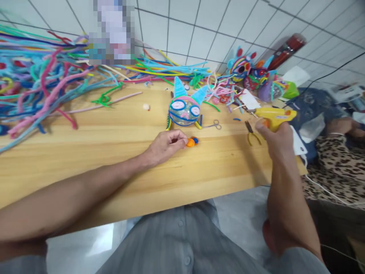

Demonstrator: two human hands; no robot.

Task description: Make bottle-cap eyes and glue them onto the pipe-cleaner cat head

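Note:
My left hand [170,146] pinches a small round orange piece [190,142] just above the tabletop. A dark blue round piece [195,140] lies against its far side. Off to the right, my right hand [278,137] is wrapped around a yellow hot glue gun [275,116], its nozzle pointing left. Behind my left hand stands a clear round craft figure [184,115] with blue pipe-cleaner ears and blue-ringed eyes. Small scissors [216,125] lie beside the figure. Pliers with yellow handles [252,135] rest on the table near the glue gun.
Heaps of coloured pipe cleaners [48,80] cover the table's left and back. Other decorated craft figures [242,69] stand at the back right. A person in leopard print [339,156] sits on the right. The wooden table [128,201] ends in front of me.

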